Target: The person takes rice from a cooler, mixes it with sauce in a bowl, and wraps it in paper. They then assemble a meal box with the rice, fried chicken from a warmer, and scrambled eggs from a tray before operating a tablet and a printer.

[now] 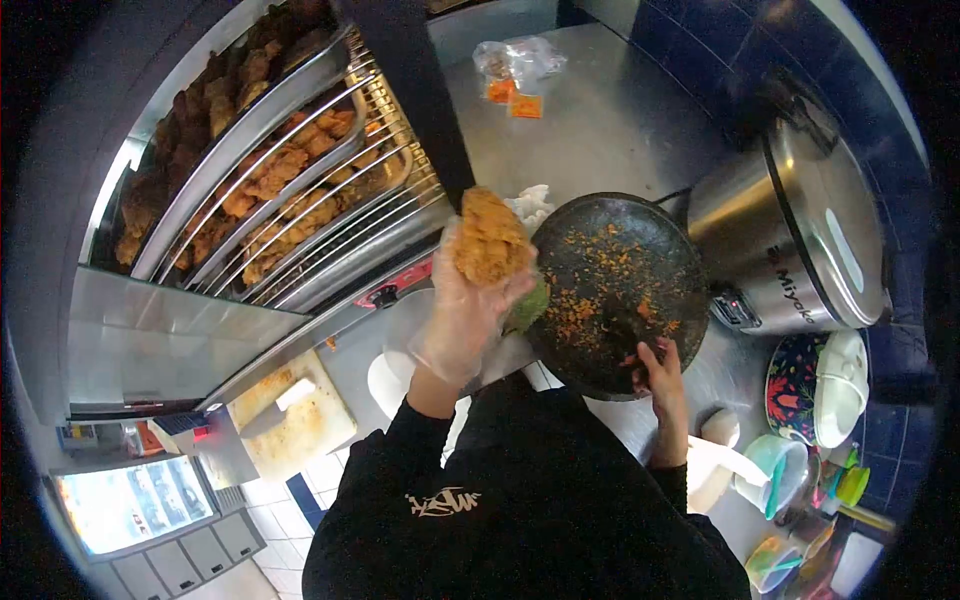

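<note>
My left hand [470, 300], in a clear plastic glove, is wrapped round a golden piece of fried chicken [488, 238], held just left of a dark round stone mortar [610, 235]. Orange-brown crumbs lie scattered over the mortar's surface. Bare, my right hand [657, 372] is at the mortar's lower right edge with its fingers bent; whether they hold anything small is hidden. Something green [528, 305] shows between my left hand and the mortar. Behind the chicken lies a crumpled white item [531, 205].
A display case with trays of fried chicken [285, 170] stands at left. A steel Miyako rice cooker [790, 230] and a floral container [790, 390] are at right. A cutting board with a knife [300, 425] lies lower left, plastic bags [520, 62] at the top.
</note>
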Available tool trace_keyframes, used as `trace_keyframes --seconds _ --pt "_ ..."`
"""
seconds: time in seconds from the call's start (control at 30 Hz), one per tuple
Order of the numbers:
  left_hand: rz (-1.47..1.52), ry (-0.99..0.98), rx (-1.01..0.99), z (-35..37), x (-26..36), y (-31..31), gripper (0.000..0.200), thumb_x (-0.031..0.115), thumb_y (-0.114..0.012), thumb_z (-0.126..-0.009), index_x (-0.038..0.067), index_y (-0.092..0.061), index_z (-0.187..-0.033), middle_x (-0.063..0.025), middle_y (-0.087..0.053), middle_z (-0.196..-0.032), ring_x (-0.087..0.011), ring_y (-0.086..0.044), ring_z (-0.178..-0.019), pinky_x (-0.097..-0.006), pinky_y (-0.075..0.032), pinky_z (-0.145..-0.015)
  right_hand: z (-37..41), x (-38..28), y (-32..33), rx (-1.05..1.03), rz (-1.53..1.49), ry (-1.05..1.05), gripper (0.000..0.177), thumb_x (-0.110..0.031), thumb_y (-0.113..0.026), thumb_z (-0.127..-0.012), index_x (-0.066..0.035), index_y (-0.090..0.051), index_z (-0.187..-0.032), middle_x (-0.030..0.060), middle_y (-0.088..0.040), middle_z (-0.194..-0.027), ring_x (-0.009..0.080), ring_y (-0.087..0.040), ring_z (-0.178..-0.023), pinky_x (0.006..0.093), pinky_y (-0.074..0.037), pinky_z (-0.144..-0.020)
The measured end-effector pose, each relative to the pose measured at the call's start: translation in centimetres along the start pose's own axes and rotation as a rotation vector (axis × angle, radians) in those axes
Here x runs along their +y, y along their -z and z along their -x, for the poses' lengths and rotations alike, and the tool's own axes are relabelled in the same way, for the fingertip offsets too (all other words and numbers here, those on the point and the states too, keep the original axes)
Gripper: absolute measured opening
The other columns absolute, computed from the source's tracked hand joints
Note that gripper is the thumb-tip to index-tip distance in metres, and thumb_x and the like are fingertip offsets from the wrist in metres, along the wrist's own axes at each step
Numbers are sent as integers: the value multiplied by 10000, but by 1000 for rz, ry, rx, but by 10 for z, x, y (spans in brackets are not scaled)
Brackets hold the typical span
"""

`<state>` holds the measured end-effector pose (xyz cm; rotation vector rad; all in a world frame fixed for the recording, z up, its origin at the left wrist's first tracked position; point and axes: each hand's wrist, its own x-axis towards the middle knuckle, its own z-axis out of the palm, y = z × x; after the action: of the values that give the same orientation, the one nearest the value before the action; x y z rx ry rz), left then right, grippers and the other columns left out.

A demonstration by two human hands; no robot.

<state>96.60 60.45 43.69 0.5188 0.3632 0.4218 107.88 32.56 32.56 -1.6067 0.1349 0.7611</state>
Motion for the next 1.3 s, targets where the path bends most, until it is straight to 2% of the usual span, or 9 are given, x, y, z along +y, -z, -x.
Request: trace_keyframes --seconds 0.23,0.3,0.43,0.57,0.77,0.97,1.17,1.2,1.3 --pt "-831 345 50 -83 -127 26 657 600 -404 -900 -5 -620 -1037 -196 -647 -989 -266 -642 -857 -398 -515 -727 8 -21 33 152 612 461 430 -194 -647 -860 7 -440 -1180 133 -659 -766 155 -613 -609 289 -460 -520" --pt "-1806 98 -332 -105 -161 42 565 478 -350 -949 -20 -602 -1038 -269 -621 -986 -362 -627 -909 -472 -509 -737 14 -31 43 231 560 339 404 -183 -634 -860 -19 -471 -1191 165 -662 -777 196 -655 -676 323 -490 -588" --pt "-2019 -263 -233 -90 -183 29 571 469 -405 -928 -49 -616 -807 -271 -597 -836 -402 -606 -804 -492 -472 -739 48 -89 35 264 559 437 314 -162 -628 -856 -66 -562 -1148 188 -670 -839 242 -672 -739 333 -503 -665" --pt "-1901 -844 0 -74 -143 22 221 240 -531 -899 29 -582 -945 -162 -575 -847 -341 -587 -766 -421 -498 -680 73 -137 18 212 623 693 311 -149 -632 -852 -65 -583 -1147 183 -679 -895 286 -678 -811 338 -507 -720" --pt "-1495 -816 -3 -57 -117 26 162 71 -561 -859 23 -567 -1014 -182 -600 -956 -346 -611 -869 -412 -497 -776 -11 -106 -43 -19 1162 489 322 -200 -640 -822 -41 -612 -1101 214 -653 -976 364 -641 -911 397 -496 -810" --pt "-1558 -965 -15 -79 -88 72 148 86 -544 -880 23 -579 -1010 -178 -613 -925 -349 -606 -842 -397 -489 -756 1 -147 -39 -13 1022 640 318 -235 -645 -808 -34 -627 -1054 214 -651 -961 388 -630 -879 427 -496 -807" --pt "-1631 -643 180 -61 -69 59 150 109 -531 -893 21 -577 -1006 -185 -611 -916 -350 -598 -828 -405 -477 -740 -19 -96 -50 13 1230 564 347 -244 -648 -789 -36 -619 -1066 213 -654 -919 372 -629 -880 426 -488 -821" --pt "-1611 -962 108 -62 -78 58 154 105 -536 -889 24 -576 -1013 -174 -616 -937 -344 -604 -847 -406 -481 -757 -29 -106 -44 -56 1165 588 342 -241 -647 -787 -39 -622 -1062 217 -652 -903 377 -628 -874 431 -486 -816" --pt "-1496 -956 -11 -52 -83 31 170 103 -541 -884 34 -577 -1034 -173 -619 -962 -350 -606 -875 -404 -484 -781 -12 -140 -45 -45 1061 635 334 -250 -643 -784 -51 -628 -1051 235 -646 -872 384 -626 -854 447 -490 -781"
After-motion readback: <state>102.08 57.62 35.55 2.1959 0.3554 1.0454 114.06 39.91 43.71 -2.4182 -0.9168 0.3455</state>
